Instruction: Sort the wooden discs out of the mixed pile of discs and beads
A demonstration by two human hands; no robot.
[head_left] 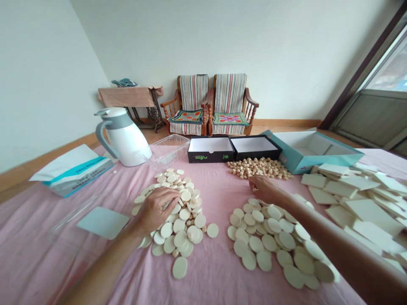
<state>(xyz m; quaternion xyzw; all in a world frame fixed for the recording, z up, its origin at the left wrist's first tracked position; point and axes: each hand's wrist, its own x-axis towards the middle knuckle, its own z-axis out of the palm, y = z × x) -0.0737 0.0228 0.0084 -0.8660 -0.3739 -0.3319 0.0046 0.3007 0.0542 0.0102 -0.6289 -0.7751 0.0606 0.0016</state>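
My left hand [158,207] rests over the left pile of pale round discs [180,241], its fingers curled down; what they hold, if anything, is hidden. Some small wooden beads lie among those discs. My right hand [261,186] is at the near edge of a heap of small wooden beads [267,167], with its fingers pinched together and a small pale piece showing at the fingertips. Under my right forearm spreads a second pile of round discs [270,241].
Pale square tiles [365,199] are heaped at the right. Along the far edge stand a blue box [321,154], two black boxes [211,156], a clear plastic tray [170,152] and a white jug [127,142]. A plastic packet [76,169] lies left.
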